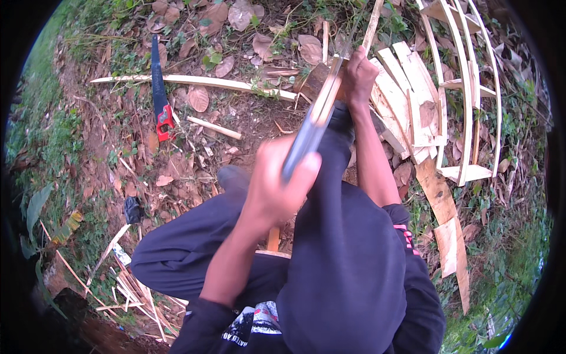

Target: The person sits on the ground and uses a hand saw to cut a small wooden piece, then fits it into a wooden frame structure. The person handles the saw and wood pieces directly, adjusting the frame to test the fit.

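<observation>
My left hand (274, 180), smeared by motion, is closed round the dark grey handle of a long-bladed tool that looks like a machete (325, 97). Its blade slants up and away to the right, thin and blurred toward the tip. Just right of the blade, my right hand (360, 74) grips a narrow pale wooden strip (372, 26) that runs up to the top edge. The strip's lower end is hidden by my hand and the blade. Behind the blade, partly covered, lies a short log (315, 82) near my right foot.
A handsaw (160, 97) with a red handle lies at the far left, across a long strip (206, 82). Split boards (392, 94) and a slatted wooden frame (466, 100) are at the right. Thin offcuts (138, 292) lie lower left. Dry leaves (198, 98) cover the ground.
</observation>
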`<state>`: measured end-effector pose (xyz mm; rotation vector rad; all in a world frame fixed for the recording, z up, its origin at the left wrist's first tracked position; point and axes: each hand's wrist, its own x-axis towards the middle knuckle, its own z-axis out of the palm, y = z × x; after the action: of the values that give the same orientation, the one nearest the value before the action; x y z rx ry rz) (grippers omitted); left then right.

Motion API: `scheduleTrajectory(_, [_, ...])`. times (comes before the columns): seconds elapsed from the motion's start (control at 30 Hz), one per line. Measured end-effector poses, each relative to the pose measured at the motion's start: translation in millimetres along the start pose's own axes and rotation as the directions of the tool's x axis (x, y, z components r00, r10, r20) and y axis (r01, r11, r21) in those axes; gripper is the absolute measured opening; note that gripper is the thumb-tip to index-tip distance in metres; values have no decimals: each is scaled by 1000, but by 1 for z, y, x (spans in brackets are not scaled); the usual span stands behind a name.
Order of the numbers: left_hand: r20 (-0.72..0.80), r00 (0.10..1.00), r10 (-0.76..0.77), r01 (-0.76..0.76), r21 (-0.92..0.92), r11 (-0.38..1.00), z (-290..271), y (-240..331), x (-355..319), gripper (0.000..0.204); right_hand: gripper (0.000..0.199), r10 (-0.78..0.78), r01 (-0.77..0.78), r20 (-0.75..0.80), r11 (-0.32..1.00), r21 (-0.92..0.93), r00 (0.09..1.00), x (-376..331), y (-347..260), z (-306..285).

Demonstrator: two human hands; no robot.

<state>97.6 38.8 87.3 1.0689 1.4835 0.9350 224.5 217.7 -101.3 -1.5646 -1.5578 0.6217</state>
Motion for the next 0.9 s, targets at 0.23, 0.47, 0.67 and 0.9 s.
scheduleTrajectory(0.23, [19,997,72,-69,-128,989,-4,-6,-33,30,51,-229,204,-119,960,-194,966,6,34,19])
scheduleTrajectory(0.47, [-24,1000,12,-12,-18,1000,11,-10,17,27,59,14,-13,-13,998,58,1000,-2,8,17])
scheduleTrajectory(0.67, [101,977,-186,205,-222,953,-3,3,-13,26,62,65,-65,-7,998,17,998,-2,2,8])
scheduleTrajectory(0.9, [-3,1000,6,-7,-189,982,2,-21,-34,31,62,37,-37,-46,999,-9,998,4,22,18])
